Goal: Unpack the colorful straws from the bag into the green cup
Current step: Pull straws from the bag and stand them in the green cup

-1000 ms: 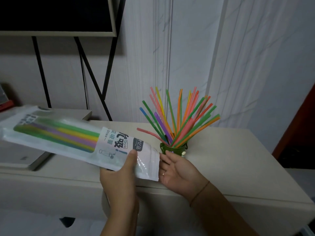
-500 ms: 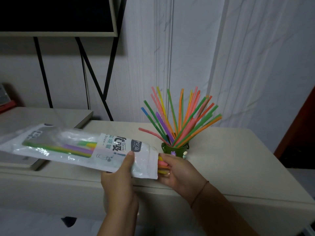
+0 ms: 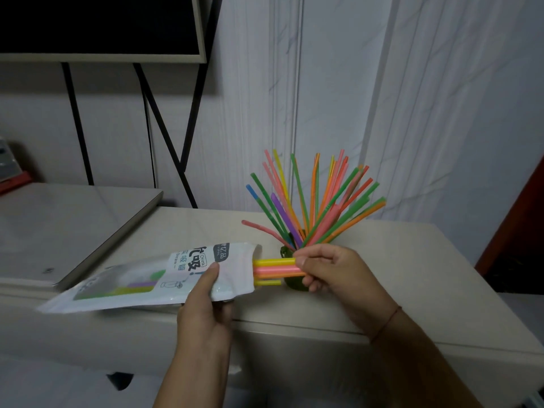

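My left hand (image 3: 206,301) grips the white plastic straw bag (image 3: 141,281) near its open right end, thumb on top; the bag lies nearly flat over the table. Yellow and pink straws (image 3: 273,269) stick out of the bag's mouth, and my right hand (image 3: 329,272) pinches their ends. Green and purple straws show through the bag's clear window. The green cup (image 3: 294,282) stands just behind my right hand, mostly hidden by it and the straws. Several colorful straws (image 3: 318,207) fan out of the cup.
The beige table (image 3: 412,275) ends at a front edge near my wrists. A lower grey surface (image 3: 64,225) lies to the left. A dark screen (image 3: 97,25) on black legs stands at the back left. A white panelled wall rises behind the cup.
The bag's far end has dropped toward the table. My right hand went from open at the bag's mouth to gripping straws and drawing them out to the right.
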